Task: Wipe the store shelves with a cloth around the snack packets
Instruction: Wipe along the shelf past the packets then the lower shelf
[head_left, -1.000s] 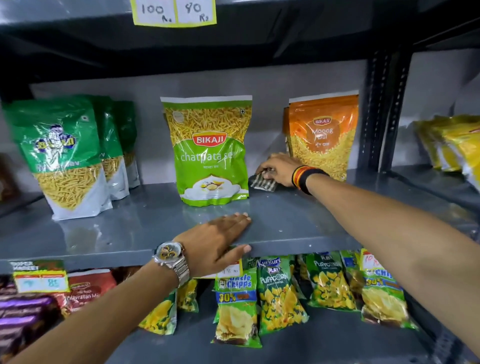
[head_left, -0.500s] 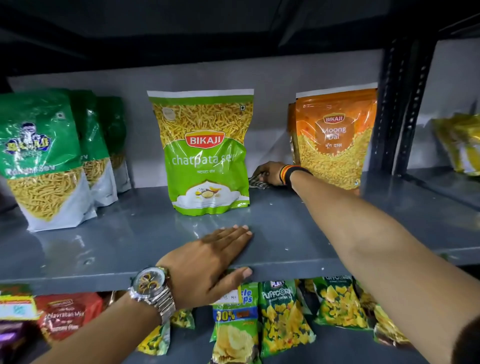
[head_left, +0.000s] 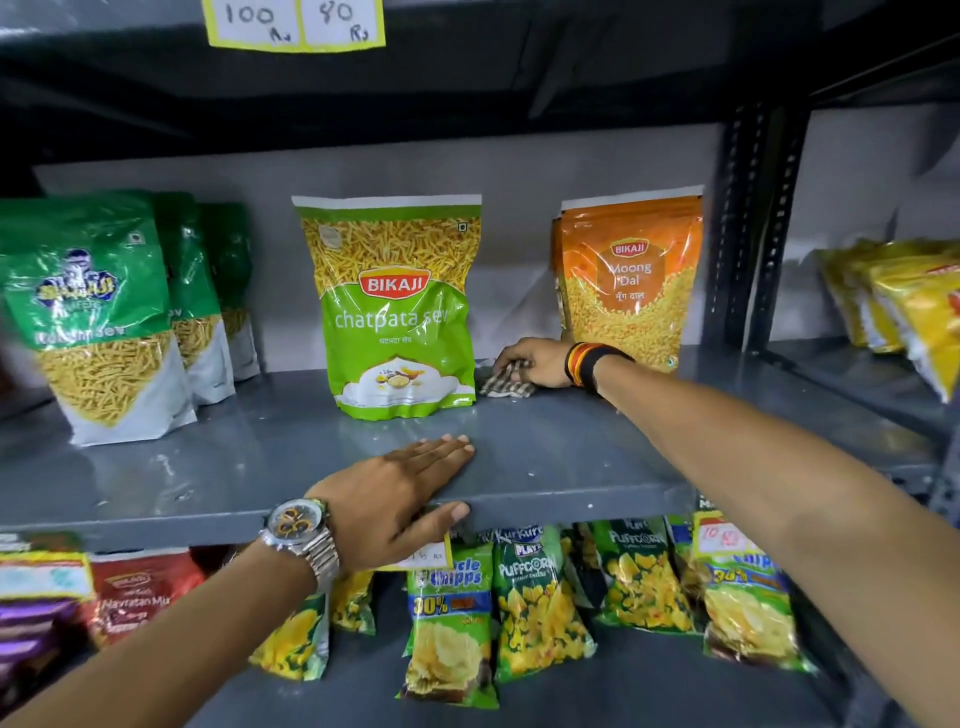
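The right hand (head_left: 537, 361) bunches the cloth (head_left: 506, 385) under curled fingers, deep on the shelf (head_left: 571, 457) between the green packet (head_left: 397, 306) and the orange packet (head_left: 631, 280); the left hand (head_left: 400, 493) lies flat, fingers together, at the front edge.

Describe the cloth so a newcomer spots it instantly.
On the grey middle shelf, look between the green Bikaji packet and the orange packet. The right hand presses down a small bunched cloth; it alone is checked fabric, not glossy packaging.
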